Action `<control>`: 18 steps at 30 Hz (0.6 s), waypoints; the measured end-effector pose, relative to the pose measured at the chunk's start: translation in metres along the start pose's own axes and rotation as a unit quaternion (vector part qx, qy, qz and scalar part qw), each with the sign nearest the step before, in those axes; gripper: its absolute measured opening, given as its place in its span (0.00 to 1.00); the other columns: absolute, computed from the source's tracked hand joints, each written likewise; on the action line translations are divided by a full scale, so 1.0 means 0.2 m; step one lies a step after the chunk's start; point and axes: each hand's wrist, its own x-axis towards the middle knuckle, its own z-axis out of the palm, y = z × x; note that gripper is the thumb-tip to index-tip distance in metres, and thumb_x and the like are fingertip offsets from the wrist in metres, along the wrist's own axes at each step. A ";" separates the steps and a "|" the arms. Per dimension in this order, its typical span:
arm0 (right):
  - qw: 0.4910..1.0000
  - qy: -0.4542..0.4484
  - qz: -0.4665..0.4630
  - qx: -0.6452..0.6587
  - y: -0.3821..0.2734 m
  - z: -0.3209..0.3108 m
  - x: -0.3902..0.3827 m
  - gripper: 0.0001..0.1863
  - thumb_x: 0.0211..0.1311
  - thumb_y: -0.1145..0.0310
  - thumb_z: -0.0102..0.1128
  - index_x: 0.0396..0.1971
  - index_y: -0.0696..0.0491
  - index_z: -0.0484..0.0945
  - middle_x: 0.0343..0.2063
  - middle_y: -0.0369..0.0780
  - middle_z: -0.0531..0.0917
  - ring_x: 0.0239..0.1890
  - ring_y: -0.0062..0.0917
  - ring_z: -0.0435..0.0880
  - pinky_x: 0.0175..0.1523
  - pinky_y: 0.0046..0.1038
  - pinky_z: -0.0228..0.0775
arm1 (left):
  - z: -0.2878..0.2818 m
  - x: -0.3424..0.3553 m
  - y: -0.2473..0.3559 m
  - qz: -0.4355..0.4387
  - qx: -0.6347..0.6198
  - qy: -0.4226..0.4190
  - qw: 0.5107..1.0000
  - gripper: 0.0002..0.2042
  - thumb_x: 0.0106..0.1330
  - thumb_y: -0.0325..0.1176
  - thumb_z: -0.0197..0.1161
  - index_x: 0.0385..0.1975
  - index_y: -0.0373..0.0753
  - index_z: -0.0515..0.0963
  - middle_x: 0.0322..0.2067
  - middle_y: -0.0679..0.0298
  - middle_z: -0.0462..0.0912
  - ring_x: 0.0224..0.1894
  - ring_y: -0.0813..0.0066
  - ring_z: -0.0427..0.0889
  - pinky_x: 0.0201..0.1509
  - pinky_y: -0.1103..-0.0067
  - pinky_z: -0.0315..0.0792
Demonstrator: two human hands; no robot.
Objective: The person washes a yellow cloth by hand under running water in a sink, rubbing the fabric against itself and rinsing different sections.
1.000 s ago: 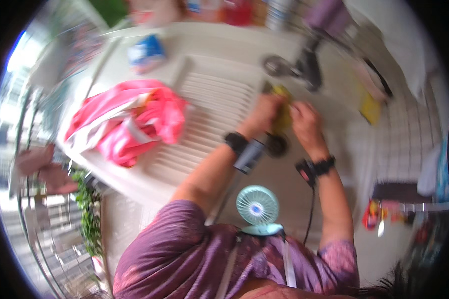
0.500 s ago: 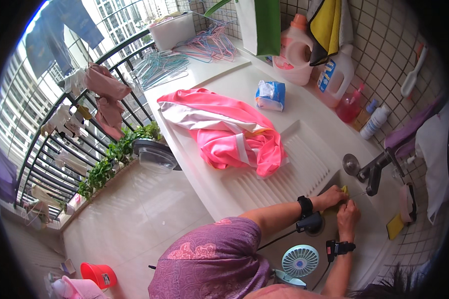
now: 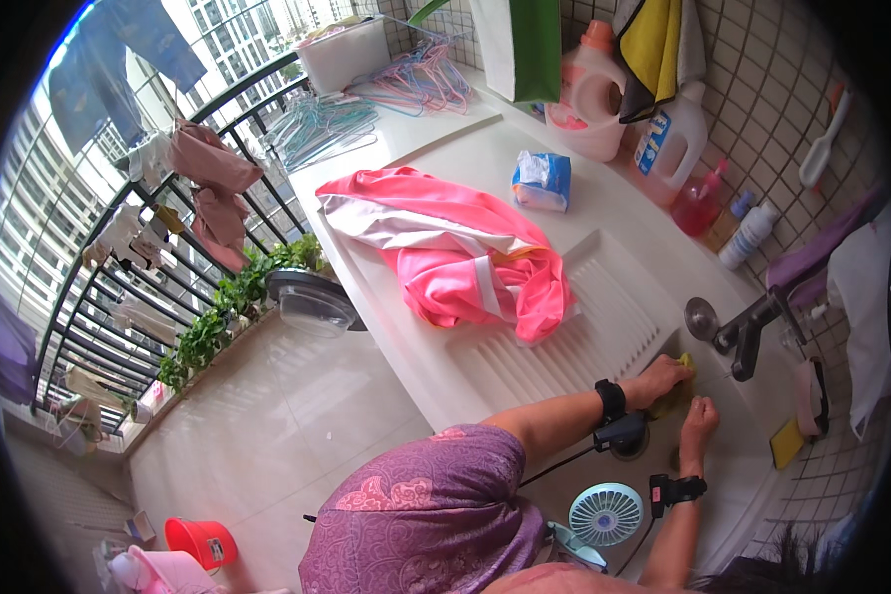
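Note:
Over the sink (image 3: 733,475), below the tap (image 3: 747,337), both of my hands are close together. My left hand (image 3: 658,382) is closed on a small yellow cloth (image 3: 684,360); a darker olive part of it hangs down into the basin. Just to the right and nearer, my right hand (image 3: 700,420) is a fist with the fingers curled in. What it holds, if anything, is hidden. A pink and white garment (image 3: 455,252) lies crumpled on the counter, its near end on the ribbed washboard (image 3: 604,317).
A blue and white packet (image 3: 542,181) stands behind the washboard. Detergent bottles (image 3: 668,144) and a red pump bottle (image 3: 698,203) line the tiled wall. Hangers (image 3: 322,129) lie at the far left. A small fan (image 3: 606,515) is close to my body.
My hands have moved slightly apart; the right one has shifted a little right, and more olive cloth shows between them. The pink garment lies as before.

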 end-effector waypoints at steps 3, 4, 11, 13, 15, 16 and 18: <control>0.999 0.015 0.007 -0.045 0.08 0.00 0.02 0.16 0.59 0.66 0.48 0.18 0.63 0.64 0.13 0.46 0.65 0.19 0.29 0.59 0.26 0.34 0.56 | -0.03 0.01 0.04 -0.004 -0.003 -0.006 1.000 0.11 0.39 0.23 0.57 0.27 0.35 0.72 0.24 0.49 0.74 0.32 0.47 0.74 0.33 0.68 0.68; 0.997 0.013 0.004 -0.076 0.12 0.01 0.02 0.16 0.58 0.67 0.48 0.18 0.63 0.64 0.13 0.47 0.65 0.18 0.30 0.60 0.26 0.34 0.56 | -0.04 0.02 0.06 -0.006 -0.006 -0.016 1.000 0.11 0.39 0.23 0.57 0.27 0.34 0.72 0.24 0.49 0.74 0.32 0.47 0.74 0.34 0.68 0.68; 0.995 -0.097 -0.024 -0.023 -0.11 0.03 -0.05 0.12 0.55 0.71 0.47 0.18 0.62 0.63 0.17 0.53 0.67 0.21 0.41 0.62 0.28 0.38 0.59 | 0.09 -0.03 -0.11 -0.269 -0.161 -0.005 0.950 0.16 0.36 0.27 0.63 0.29 0.36 0.72 0.25 0.50 0.75 0.32 0.50 0.75 0.34 0.70 0.69; 0.995 -0.083 -0.046 -0.018 -0.10 0.04 -0.06 0.11 0.57 0.71 0.47 0.20 0.61 0.63 0.19 0.53 0.68 0.22 0.45 0.62 0.29 0.38 0.59 | 0.08 -0.05 -0.15 -0.137 -0.052 -0.052 0.988 0.21 0.36 0.26 0.63 0.35 0.36 0.71 0.29 0.50 0.75 0.34 0.50 0.74 0.38 0.69 0.69; 0.997 -0.059 -0.038 -0.035 -0.13 0.02 -0.06 0.09 0.60 0.69 0.47 0.24 0.60 0.66 0.22 0.54 0.70 0.25 0.48 0.65 0.30 0.38 0.61 | 0.05 -0.10 -0.20 -0.037 0.026 -0.065 0.997 0.25 0.36 0.25 0.64 0.41 0.36 0.70 0.33 0.50 0.75 0.36 0.49 0.73 0.41 0.69 0.68; 0.998 -0.044 -0.025 -0.040 -0.13 0.01 -0.06 0.08 0.59 0.70 0.47 0.25 0.59 0.67 0.22 0.53 0.70 0.24 0.48 0.65 0.30 0.39 0.61 | 0.03 -0.11 -0.22 -0.019 0.030 -0.055 0.998 0.27 0.36 0.25 0.64 0.44 0.36 0.69 0.34 0.50 0.75 0.37 0.49 0.73 0.43 0.69 0.68; 0.999 -0.019 0.051 -0.003 0.01 -0.02 -0.06 0.06 0.56 0.71 0.47 0.25 0.59 0.68 0.21 0.51 0.73 0.24 0.45 0.71 0.30 0.37 0.65 | 0.00 -0.04 -0.13 -0.083 -0.057 -0.093 0.991 0.30 0.36 0.24 0.66 0.47 0.36 0.69 0.37 0.51 0.76 0.40 0.53 0.74 0.46 0.71 0.69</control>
